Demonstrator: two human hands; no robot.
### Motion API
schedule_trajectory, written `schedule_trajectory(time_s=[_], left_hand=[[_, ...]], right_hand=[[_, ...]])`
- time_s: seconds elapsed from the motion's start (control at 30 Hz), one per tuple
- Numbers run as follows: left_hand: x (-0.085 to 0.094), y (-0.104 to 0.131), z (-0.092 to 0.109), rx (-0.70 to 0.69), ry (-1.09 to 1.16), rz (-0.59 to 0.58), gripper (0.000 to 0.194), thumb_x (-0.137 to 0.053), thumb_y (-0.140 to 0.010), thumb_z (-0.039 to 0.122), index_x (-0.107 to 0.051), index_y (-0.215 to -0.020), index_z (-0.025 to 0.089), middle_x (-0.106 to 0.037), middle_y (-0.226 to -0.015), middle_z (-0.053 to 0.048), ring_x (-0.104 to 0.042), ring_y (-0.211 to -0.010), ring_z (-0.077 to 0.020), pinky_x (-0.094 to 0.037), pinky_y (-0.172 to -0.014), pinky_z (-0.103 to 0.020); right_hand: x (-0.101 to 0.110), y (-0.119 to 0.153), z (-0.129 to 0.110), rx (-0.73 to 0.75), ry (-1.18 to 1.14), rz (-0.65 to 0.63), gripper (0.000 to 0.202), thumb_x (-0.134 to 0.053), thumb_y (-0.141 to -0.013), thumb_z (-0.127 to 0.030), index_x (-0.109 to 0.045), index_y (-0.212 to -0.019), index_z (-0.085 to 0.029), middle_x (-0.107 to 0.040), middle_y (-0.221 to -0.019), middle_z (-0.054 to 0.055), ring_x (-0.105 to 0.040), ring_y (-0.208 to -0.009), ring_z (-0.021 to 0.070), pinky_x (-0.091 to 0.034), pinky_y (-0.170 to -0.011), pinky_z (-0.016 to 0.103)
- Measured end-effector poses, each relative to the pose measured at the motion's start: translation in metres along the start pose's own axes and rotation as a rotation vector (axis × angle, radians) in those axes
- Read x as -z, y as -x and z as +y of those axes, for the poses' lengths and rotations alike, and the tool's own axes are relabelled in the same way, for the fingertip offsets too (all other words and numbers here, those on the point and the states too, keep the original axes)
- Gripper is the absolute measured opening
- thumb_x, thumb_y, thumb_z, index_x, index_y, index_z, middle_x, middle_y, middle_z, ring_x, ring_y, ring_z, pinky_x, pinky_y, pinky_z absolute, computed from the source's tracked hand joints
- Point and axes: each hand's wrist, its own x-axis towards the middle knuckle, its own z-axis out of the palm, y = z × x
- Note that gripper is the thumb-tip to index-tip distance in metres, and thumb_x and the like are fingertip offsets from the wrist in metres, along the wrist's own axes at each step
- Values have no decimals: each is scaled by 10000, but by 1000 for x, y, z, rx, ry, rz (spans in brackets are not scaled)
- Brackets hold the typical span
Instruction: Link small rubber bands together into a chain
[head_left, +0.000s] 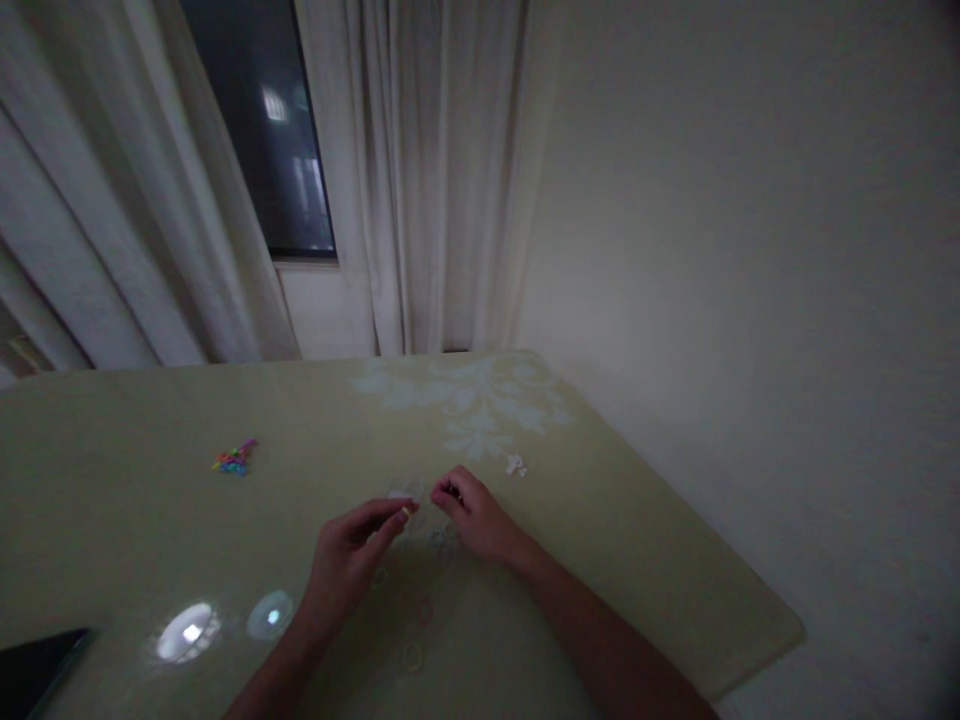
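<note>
Both my hands are over the middle of the table, their fingertips a short gap apart. My left hand (pixel 352 550) is closed in a pinch, with a tiny pale piece (pixel 406 512) between thumb and fingers. My right hand (pixel 472 510) has its thumb and fingers pressed together; what they hold, if anything, is too small to tell. Faint clear pieces lie under and around the hands, among them a ring-like one (pixel 412 656) and a reddish one (pixel 425 610) nearer me. Small white pieces (pixel 516 465) rest just beyond my right hand.
A pile of small multicoloured pieces (pixel 235 458) sits on the greenish table (pixel 150 520) at the left. The corner of a dark flat object (pixel 37 665) shows at the lower left. Curtains and a window stand behind the table; a wall runs along the right.
</note>
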Motion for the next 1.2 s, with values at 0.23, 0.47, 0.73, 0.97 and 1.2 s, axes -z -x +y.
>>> schedule_trajectory(time_s=[0.23,0.47,0.73,0.97,1.2], left_hand=[[-3,0,0,-30,35,-5,197,-788,-839,402,-797,-876,209,-814,-836,-49,-762,-756,-205,-619,-712,-278],[-1,0,-4,-36,47,-24,211,-799,-830,405,-813,-903,207,-805,-836,-56,-753,-762,-211,-617,-716,-296],[1,-2,3,-109,44,0,193,-783,-855,400,-801,-849,208,-797,-932,-72,-752,-857,-210,-609,-749,-281],[9,-4,5,17,100,176,300,-853,-773,444,-779,-925,195,-823,-871,-62,-761,-754,-207,-634,-694,-288],[7,-4,9,10,130,204,269,-854,-773,420,-765,-896,198,-802,-802,-32,-718,-678,-159,-597,-606,-221]], right_hand=[[-7,5,-17,-88,-466,-102,397,-659,-931,-576,-585,-901,-187,-428,-697,-55,-382,-631,120,-321,-602,255],[-11,10,-29,-80,-501,-132,447,-685,-893,-633,-621,-904,-191,-510,-765,-19,-449,-707,140,-348,-638,260],[-6,7,-26,-62,-460,-63,423,-745,-862,-580,-667,-909,-168,-579,-780,-10,-497,-706,136,-396,-671,262],[-4,23,-35,162,-22,-513,149,-831,-820,-325,-760,-834,-195,-641,-764,-27,-578,-695,126,-422,-670,225],[-11,32,-34,202,244,-697,67,-768,-824,-193,-791,-877,-228,-696,-734,-52,-607,-642,114,-392,-599,199]])
